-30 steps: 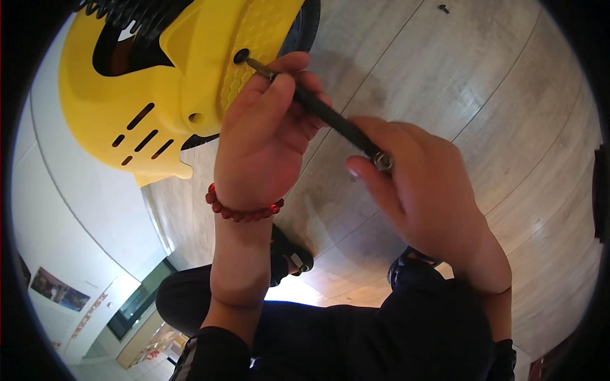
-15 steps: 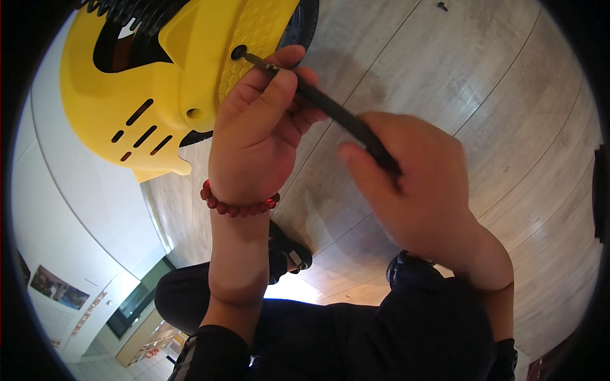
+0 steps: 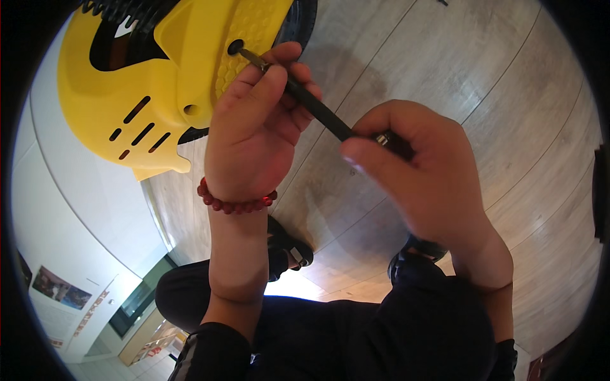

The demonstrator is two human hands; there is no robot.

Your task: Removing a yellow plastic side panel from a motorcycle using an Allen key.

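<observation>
A long dark screwdriver (image 3: 319, 111) runs slantwise between both hands. Its tip meets or nearly meets a dark round screw or recess (image 3: 236, 47) in the yellow plastic body (image 3: 181, 82) of what looks like a ride-on toy vehicle. My left hand (image 3: 254, 127), palm up with a red bead bracelet on the wrist, pinches the front of the tool between thumb and fingers. Around its rear end my right hand (image 3: 426, 165) is closed, with thumb and forefinger against it. A small shiny metal part shows between those fingers.
Behind the yellow body is part of a black tyre (image 3: 302, 28). A black coil spring (image 3: 121, 13) sits at the upper left. Grey wood-look floor (image 3: 508, 127) spreads to the right, with a small dark piece (image 3: 443, 2) at the top edge. A white wall (image 3: 63, 203) curves along the left.
My right hand has turned around the screwdriver's rear end, its fingers now more curled, baring the metal part. My left hand keeps its pinch, and the view has shifted slightly.
</observation>
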